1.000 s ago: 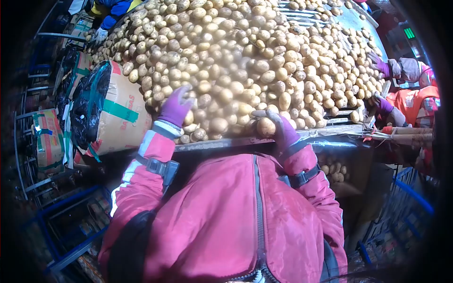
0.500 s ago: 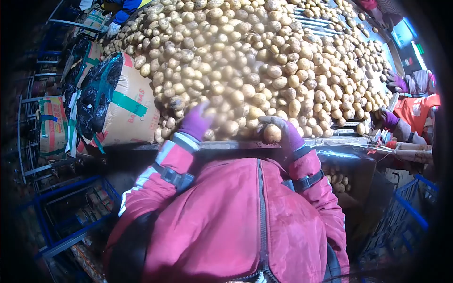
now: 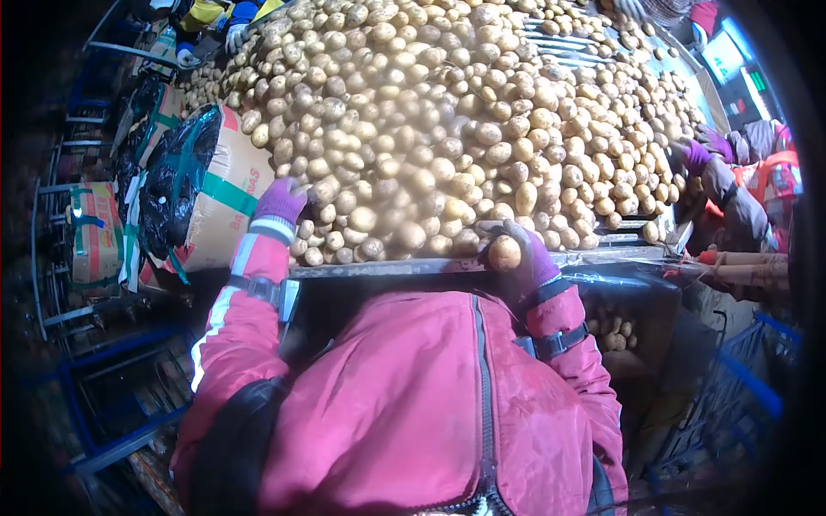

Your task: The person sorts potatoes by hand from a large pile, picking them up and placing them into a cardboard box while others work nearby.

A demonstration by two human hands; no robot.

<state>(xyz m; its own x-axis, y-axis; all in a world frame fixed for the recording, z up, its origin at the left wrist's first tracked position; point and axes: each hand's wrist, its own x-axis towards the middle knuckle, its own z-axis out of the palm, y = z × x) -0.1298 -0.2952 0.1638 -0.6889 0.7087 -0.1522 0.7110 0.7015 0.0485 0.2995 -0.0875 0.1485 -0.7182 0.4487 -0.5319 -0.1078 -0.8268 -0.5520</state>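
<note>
Leftward your left hand (image 3: 280,202) has slid to the edge of the pile (image 3: 447,129) by the box (image 3: 219,202), whether it grips anything I cannot tell, while your right hand (image 3: 527,258) clasps a potato (image 3: 504,254) at the near table (image 3: 387,268) rim, likely firm, dusty and round, so cup it whole.

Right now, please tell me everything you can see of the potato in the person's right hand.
The potato is oval and tan-yellow, with smooth skin, and it looks whole. It is at the near edge of the table, just in front of the big pile. The right hand, in a purple glove, curls its fingers around it from above.
</note>
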